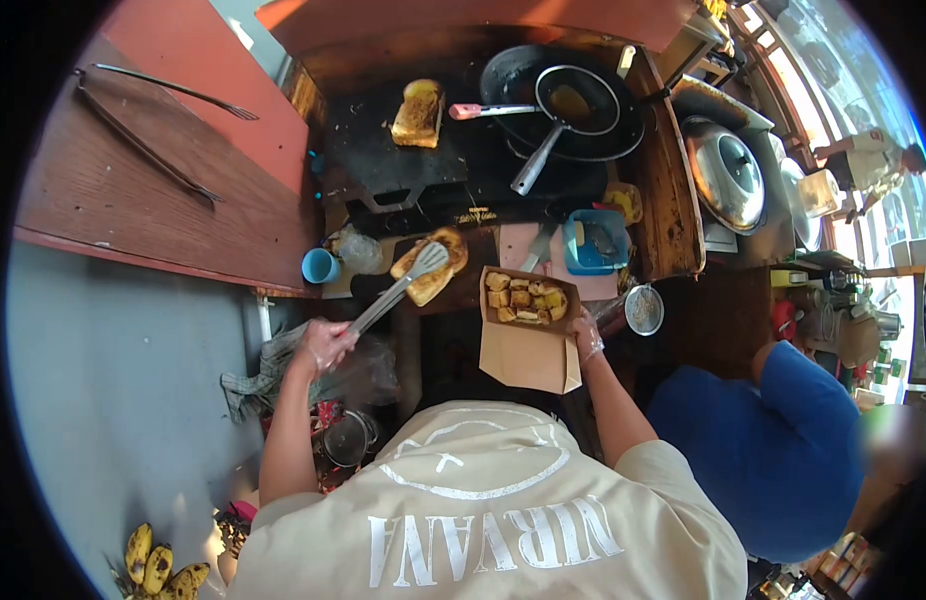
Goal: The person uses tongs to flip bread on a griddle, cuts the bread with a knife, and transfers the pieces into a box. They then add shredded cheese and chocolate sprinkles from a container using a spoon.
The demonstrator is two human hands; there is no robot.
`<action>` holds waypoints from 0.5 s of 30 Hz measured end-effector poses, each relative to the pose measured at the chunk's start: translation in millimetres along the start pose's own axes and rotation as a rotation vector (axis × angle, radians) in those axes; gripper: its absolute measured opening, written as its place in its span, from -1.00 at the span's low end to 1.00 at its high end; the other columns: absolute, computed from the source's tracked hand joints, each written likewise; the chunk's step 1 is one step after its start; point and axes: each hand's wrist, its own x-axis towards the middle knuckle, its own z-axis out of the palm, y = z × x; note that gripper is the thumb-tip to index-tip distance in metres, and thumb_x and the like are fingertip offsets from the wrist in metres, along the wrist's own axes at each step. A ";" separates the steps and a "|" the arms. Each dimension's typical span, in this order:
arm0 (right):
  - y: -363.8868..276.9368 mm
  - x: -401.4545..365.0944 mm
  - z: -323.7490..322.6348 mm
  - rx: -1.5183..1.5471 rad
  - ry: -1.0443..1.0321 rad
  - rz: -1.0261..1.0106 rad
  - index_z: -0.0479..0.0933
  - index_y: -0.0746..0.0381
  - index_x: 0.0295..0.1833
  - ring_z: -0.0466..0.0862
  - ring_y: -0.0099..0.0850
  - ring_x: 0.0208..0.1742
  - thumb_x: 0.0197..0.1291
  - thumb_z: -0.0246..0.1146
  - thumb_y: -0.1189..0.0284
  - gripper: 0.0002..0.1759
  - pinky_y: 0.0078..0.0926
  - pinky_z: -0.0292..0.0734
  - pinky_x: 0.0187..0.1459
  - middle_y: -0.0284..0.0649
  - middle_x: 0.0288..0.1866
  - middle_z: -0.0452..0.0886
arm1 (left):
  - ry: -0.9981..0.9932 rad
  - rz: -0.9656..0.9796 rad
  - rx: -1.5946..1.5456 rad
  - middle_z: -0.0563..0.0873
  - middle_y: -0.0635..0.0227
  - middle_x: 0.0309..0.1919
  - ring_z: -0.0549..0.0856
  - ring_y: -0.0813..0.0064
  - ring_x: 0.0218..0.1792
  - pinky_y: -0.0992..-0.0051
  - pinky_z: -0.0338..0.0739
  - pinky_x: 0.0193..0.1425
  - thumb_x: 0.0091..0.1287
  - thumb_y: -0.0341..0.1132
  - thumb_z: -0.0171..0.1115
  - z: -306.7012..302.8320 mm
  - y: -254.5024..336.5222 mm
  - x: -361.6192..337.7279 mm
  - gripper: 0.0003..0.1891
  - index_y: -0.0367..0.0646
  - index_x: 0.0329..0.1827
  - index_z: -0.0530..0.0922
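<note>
My left hand [328,345], in a clear plastic glove, is closed around the handle of metal tongs [381,305]. The slotted end of the tongs rests over browned toast [423,287] at the near edge of the cooking station. My right hand [588,338], also gloved, grips the right side of an open cardboard box [528,360]. Toasted bread pieces [523,297] fill the box's tray, and its lid hangs toward me. Farther back, another piece of toast [417,115] lies on the dark griddle [358,150].
A black pan [503,75] holds a smaller frying pan [558,130] and red-tipped tongs [468,111]. Blue containers stand nearby: a cup [321,266] and a tub [595,243]. Open tongs [148,150] lie on the left wooden board. A person in blue [763,450] is close on my right.
</note>
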 end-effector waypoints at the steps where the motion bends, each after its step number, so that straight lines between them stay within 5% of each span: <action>1: -1.5 -1.2 2.4 0.021 0.002 0.017 0.50 0.23 0.00 0.44 -0.59 -0.45 -0.11 0.07 0.60 -0.56 -0.62 0.42 -0.37 -0.43 -0.41 0.45 | 0.034 0.060 -0.065 0.61 0.47 -0.59 0.46 0.70 -0.73 0.59 0.28 -0.72 0.39 -0.28 0.30 -3.8 1.5 -9.5 -0.84 -0.20 -0.24 0.68; 5: -18.2 -11.6 17.8 0.039 0.019 0.025 0.48 0.24 0.04 0.47 -0.57 -0.39 -0.15 0.10 0.57 -0.50 -0.57 0.47 -0.28 -0.43 -0.40 0.45 | 0.143 -0.017 -0.471 0.61 0.48 -0.56 0.46 0.70 -0.73 0.64 0.29 -0.74 0.43 -0.27 0.25 -14.1 32.5 -23.4 -0.85 -0.17 -0.21 0.64; 7: -11.8 -3.2 12.4 0.040 0.010 0.027 0.48 0.24 0.03 0.48 -0.56 -0.38 -0.16 0.10 0.57 -0.51 -0.55 0.48 -0.26 -0.42 -0.39 0.45 | 0.239 0.150 -0.607 0.59 0.49 -0.54 0.48 0.70 -0.72 0.67 0.29 -0.75 0.45 -0.23 0.23 -23.6 53.7 5.6 -0.83 -0.14 -0.23 0.59; 12: -10.8 3.4 20.5 0.068 0.016 0.066 0.47 0.21 0.00 0.50 -0.51 -0.34 -0.17 0.11 0.58 -0.53 -0.52 0.52 -0.22 -0.39 -0.35 0.46 | 0.230 0.162 -0.747 0.59 0.42 -0.55 0.50 0.65 -0.69 0.60 0.33 -0.74 0.44 -0.15 0.23 -46.1 119.8 86.6 -0.75 -0.14 -0.31 0.56; 15: 3.0 16.5 13.1 0.091 0.001 0.054 0.43 0.15 -0.07 0.40 -0.61 -0.48 -0.11 0.11 0.63 -0.61 -0.56 0.42 -0.40 -0.48 -0.45 0.38 | 0.259 0.069 -0.630 0.59 0.41 -0.57 0.51 0.63 -0.70 0.59 0.34 -0.73 0.42 -0.14 0.24 -38.0 115.5 73.7 -0.74 -0.14 -0.31 0.56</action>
